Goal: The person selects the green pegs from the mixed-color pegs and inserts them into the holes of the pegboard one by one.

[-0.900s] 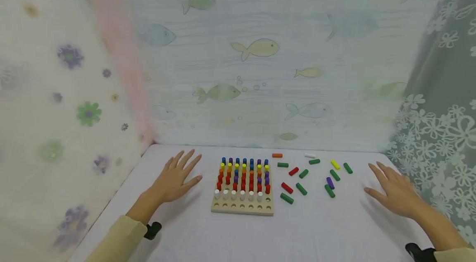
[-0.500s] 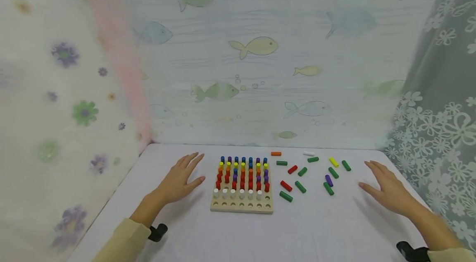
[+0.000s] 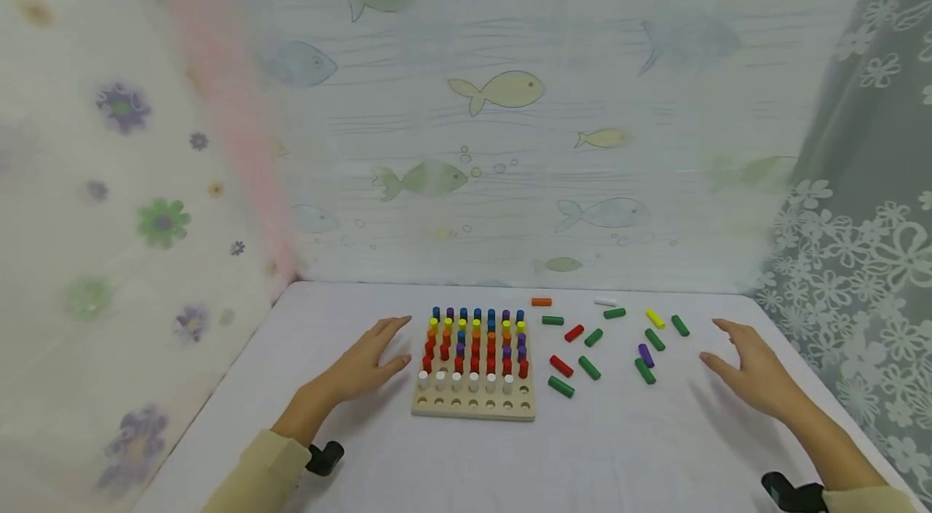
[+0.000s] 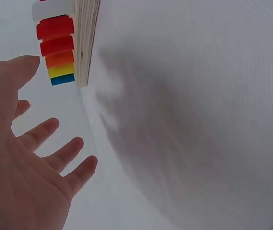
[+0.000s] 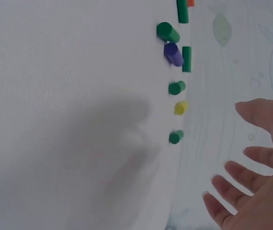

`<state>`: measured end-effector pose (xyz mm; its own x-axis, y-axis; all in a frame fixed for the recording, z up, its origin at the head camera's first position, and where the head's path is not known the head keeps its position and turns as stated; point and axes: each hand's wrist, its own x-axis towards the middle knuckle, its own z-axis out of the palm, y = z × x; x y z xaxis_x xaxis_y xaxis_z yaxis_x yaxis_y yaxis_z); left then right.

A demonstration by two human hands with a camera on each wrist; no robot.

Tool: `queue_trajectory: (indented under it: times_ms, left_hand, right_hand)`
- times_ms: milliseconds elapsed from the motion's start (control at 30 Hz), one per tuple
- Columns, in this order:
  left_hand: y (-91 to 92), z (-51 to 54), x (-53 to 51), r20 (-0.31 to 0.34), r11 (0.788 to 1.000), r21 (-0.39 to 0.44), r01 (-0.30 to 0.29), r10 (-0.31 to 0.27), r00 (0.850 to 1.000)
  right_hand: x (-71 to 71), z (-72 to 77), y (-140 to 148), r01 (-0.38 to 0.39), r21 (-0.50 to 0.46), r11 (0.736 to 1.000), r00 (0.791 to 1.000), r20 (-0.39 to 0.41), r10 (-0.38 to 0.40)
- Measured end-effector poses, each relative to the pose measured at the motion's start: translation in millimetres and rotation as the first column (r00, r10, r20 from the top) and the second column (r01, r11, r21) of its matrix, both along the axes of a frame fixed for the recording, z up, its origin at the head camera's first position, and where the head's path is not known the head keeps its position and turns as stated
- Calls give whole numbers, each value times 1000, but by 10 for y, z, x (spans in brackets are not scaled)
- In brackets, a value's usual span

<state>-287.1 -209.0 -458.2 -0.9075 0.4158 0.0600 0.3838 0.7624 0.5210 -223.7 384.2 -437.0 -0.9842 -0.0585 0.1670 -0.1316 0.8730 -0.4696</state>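
Observation:
A wooden pegboard [image 3: 473, 411] stands on the white table, with rows of coloured pegs upright in its holes: blue and purple at the back, then yellow, orange, red, and white pegs [image 3: 457, 379] in front. Some front holes hold no peg. Just left of the board hovers my left hand [image 3: 360, 363], fingers extended and holding nothing; the left wrist view shows its fingers [image 4: 81, 172] spread beside the board's edge. My right hand [image 3: 757, 375] is raised over the table's right side, also holding nothing, right of the loose green pegs [image 3: 644, 371].
Several loose pegs lie scattered right of the board, among them a red peg [image 3: 561, 366], a purple peg [image 3: 646, 355], a yellow peg [image 3: 655, 319], an orange peg [image 3: 541, 302] and a white peg [image 3: 605, 302]. A fish-patterned curtain [image 3: 510, 173] hangs behind the table.
My left hand has moved right, closer to the pegboard, and its fingers have drawn together in the head view. My right hand has shifted slightly left. Board and pegs stay put.

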Motion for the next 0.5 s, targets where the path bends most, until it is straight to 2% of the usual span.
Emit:
queue_trajectory:
  times_ms: [267, 500]
  left_hand:
    - [70, -77, -18, 78, 1000, 9, -3, 2, 997]
    - [132, -101, -31, 103, 1000, -2, -5, 5, 995]
  right_hand:
    - [-128, -56, 24, 104, -49, 993, 995, -7, -104]
    - [-261, -47, 47, 131, -87, 988, 989, 75, -125]
